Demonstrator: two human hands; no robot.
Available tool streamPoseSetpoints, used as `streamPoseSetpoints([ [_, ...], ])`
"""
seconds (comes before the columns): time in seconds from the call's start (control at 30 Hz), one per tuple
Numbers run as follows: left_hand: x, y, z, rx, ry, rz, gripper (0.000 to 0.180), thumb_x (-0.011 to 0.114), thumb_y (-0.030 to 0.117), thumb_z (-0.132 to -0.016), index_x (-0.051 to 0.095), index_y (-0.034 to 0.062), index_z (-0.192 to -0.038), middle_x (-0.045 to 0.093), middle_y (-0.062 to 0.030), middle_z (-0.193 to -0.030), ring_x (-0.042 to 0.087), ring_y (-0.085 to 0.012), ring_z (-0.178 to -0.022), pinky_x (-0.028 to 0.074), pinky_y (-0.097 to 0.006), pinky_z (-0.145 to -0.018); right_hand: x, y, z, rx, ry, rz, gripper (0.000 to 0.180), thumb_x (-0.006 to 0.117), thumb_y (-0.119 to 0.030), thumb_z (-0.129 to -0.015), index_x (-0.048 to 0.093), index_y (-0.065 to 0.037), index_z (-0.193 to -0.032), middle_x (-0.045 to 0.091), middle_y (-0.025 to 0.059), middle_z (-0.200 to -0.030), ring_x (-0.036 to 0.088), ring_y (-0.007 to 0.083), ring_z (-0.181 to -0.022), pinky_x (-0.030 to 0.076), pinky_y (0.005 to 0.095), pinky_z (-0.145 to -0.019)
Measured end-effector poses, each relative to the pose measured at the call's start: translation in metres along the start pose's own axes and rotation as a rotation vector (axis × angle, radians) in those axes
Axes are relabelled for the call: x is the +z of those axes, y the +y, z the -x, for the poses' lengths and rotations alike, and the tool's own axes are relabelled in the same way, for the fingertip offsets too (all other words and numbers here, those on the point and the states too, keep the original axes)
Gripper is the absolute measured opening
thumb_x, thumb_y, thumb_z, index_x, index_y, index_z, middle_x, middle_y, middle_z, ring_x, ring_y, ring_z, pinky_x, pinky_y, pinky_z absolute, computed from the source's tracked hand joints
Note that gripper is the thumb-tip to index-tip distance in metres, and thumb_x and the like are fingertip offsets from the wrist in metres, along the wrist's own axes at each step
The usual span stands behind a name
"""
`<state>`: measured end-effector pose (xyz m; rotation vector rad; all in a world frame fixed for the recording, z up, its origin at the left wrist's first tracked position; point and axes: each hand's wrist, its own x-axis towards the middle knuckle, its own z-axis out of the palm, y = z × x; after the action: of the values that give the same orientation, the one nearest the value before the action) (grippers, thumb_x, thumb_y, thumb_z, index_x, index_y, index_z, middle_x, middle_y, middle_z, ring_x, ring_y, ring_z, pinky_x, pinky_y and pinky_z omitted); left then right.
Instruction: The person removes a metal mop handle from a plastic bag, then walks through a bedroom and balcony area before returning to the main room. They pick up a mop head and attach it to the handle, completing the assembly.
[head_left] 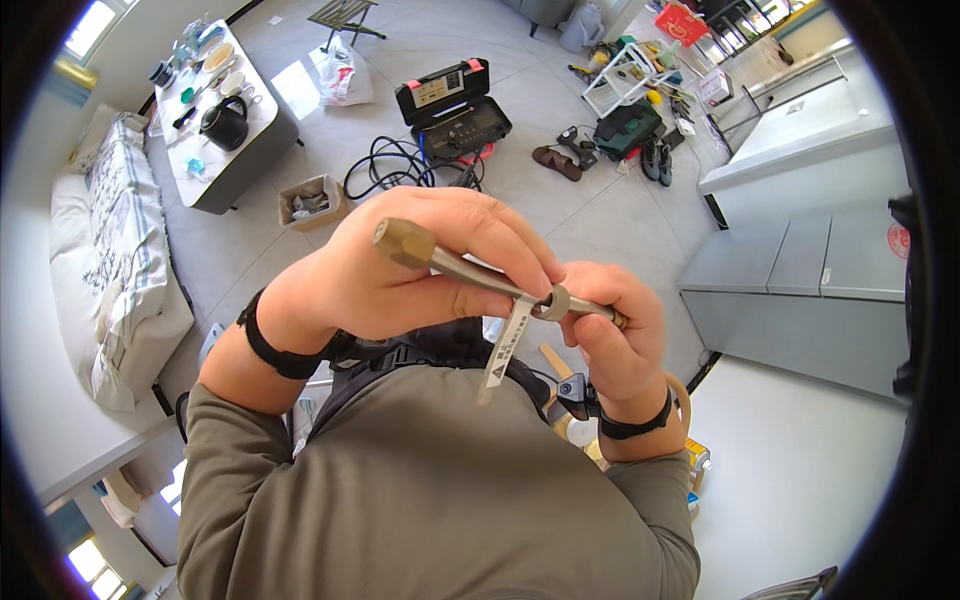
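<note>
Both hands hold a slim metal tube (pixel 466 268) in front of my chest, its left end higher than its right. A brass hex fitting (pixel 405 243) caps the left end. My left hand (pixel 440 235) is closed round the tube's middle, fingers over the top and thumb below. My right hand (pixel 622 312) pinches the right part with thumb and fingers, beside a loose-looking metal ring (pixel 553 303). From the tube hangs a narrow white label (pixel 506 345) with a black warning triangle. The fingers hide part of the tube.
On the floor ahead lie an open black toolbox (pixel 460 115), coiled black cables (pixel 385 165) and a small cardboard box (pixel 310 203). A table (pixel 255 150) with a black kettle (pixel 225 124) stands at the left. Grey cabinets (pixel 800 310) line the right; shoes (pixel 655 160) lie beyond.
</note>
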<state>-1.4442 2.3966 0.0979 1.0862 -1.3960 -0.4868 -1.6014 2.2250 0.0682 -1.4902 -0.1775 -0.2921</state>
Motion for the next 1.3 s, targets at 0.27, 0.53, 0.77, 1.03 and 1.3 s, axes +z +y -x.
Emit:
streamPoseSetpoints([
  [0.27, -0.039, -0.041, -0.017, -0.051, 0.016, 0.136, 0.019, 0.065, -0.004, -0.078, 0.064, 0.0027, -0.095, 0.065, -0.0092, -0.098, 0.063, -0.021, -0.088, 0.051, -0.031, -0.077, -0.013, 0.019, -0.045, -0.02, 0.049, 0.069, 0.012, 0.059, -0.011, -0.086, 0.056, 0.001, -0.087, 0.056, 0.0058, -0.074, 0.046, 0.0127, -0.061, 0.036, 0.0261, -0.054],
  [0.53, -0.104, -0.074, -0.023, -0.115, 0.107, 0.334, 0.024, 0.065, -0.002, -0.08, 0.06, -0.0016, -0.103, 0.063, -0.01, -0.102, 0.06, -0.0193, -0.097, 0.049, -0.031, -0.085, -0.019, 0.047, -0.127, -0.029, 0.021, 0.113, 0.014, 0.058, -0.012, -0.087, 0.055, 0.001, -0.085, 0.057, 0.0063, -0.075, 0.046, 0.0124, -0.062, 0.036, 0.0255, -0.054],
  [0.77, -0.121, -0.103, -0.047, -0.123, 0.185, 0.347, 0.026, 0.057, 0.021, -0.091, 0.061, -0.0014, -0.103, 0.063, -0.0091, -0.099, 0.058, -0.0161, -0.089, 0.047, -0.03, -0.078, -0.044, 0.041, -0.154, 0.017, 0.078, 0.303, 0.019, 0.061, -0.017, -0.087, 0.056, 0.0, -0.083, 0.052, 0.0041, -0.071, 0.043, 0.011, -0.061, 0.033, 0.0243, -0.053],
  [1.03, -0.097, -0.119, -0.11, -0.054, 0.128, -0.097, 0.015, 0.058, 0.013, -0.087, 0.059, 0.0021, -0.097, 0.06, -0.0128, -0.092, 0.059, -0.0292, -0.082, 0.048, -0.035, -0.072, -0.117, 0.051, -0.15, 0.184, 0.158, 0.221, 0.024, 0.064, -0.023, -0.087, 0.057, -0.001, -0.093, 0.052, 0.0003, -0.075, 0.043, 0.0066, -0.065, 0.033, 0.0206, -0.057],
  [1.3, -0.012, -0.175, -0.218, -0.164, 0.051, -0.276, 0.017, 0.057, 0.014, -0.088, 0.061, 0.001, -0.099, 0.061, -0.0134, -0.096, 0.06, -0.029, -0.084, 0.049, -0.035, -0.075, -0.284, 0.074, -0.122, 0.235, 0.074, -0.1, 0.026, 0.066, -0.019, -0.085, 0.054, -0.001, -0.1, 0.055, 0.0007, -0.079, 0.049, 0.0059, -0.071, 0.038, 0.0184, -0.062],
])
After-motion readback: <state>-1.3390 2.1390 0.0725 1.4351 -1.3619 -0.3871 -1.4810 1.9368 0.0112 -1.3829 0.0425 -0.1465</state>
